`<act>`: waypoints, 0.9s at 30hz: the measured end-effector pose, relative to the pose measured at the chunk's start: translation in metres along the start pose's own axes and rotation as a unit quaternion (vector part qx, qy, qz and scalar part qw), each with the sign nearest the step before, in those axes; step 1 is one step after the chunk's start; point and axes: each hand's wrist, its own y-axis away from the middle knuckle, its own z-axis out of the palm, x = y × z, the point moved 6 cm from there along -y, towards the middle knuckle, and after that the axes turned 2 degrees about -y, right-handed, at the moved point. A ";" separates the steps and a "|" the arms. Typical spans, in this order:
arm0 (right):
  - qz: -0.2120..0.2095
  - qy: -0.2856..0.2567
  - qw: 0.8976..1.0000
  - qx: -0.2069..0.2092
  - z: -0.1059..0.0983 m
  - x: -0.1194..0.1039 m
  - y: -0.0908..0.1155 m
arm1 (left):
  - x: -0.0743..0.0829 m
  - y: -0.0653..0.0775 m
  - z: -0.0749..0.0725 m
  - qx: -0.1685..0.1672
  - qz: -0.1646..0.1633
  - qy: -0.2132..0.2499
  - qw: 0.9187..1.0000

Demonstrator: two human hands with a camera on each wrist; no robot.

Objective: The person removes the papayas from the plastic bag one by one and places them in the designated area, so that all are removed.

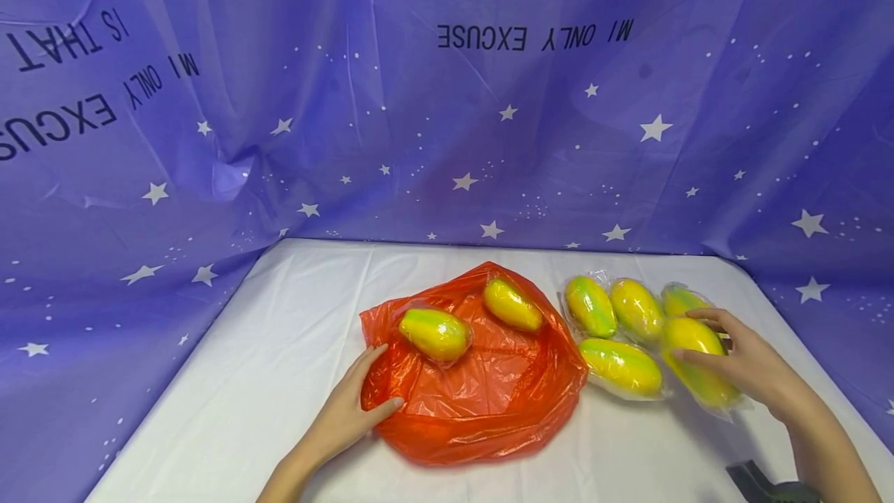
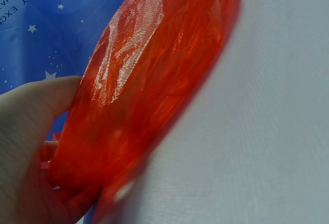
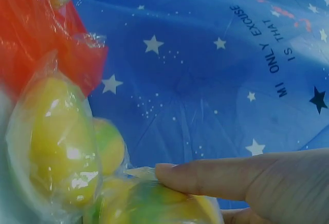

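While left fingers (image 1: 362,368) grip the red bag (image 1: 482,441), right fingers (image 1: 726,323) pinch one wrapped fruit (image 1: 694,337) between them.

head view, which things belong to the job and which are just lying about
Part of the job:
red bag, held by the left hand
wrapped fruit in the right hand
two fruits on or in the bag
four more fruits nearby

Just there:
white tabletop
starry purple curtain
dark object, unclear what

Yellow-and-green fruits (image 1: 624,369), red bag (image 1: 482,437), white tablecloth (image 1: 628,449); purple-blue curtain (image 1: 419,115) with white stars (image 1: 656,129), black lettering (image 1: 482,37), apparently red script (image 3: 277,7)
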 end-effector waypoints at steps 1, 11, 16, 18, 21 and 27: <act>0.001 0.002 1.000 -0.004 0.000 0.002 0.000 | 0.000 0.000 0.000 0.000 -0.001 0.000 1.000; 0.017 0.018 0.999 -0.037 0.006 0.016 -0.005 | 0.001 0.000 0.000 -0.002 -0.006 0.002 1.000; 0.029 0.021 0.998 -0.046 0.010 0.020 -0.007 | 0.001 0.000 0.000 -0.001 -0.007 0.003 1.000; 0.033 0.016 0.998 -0.049 0.011 0.021 -0.007 | 0.001 0.000 0.000 -0.001 -0.007 0.002 1.000; 0.038 0.017 0.998 -0.051 0.014 0.022 -0.007 | 0.000 0.000 0.000 0.000 -0.006 0.000 1.000; 0.046 0.020 0.997 -0.052 0.017 0.024 -0.007 | 0.000 0.000 0.000 -0.001 -0.007 -0.001 1.000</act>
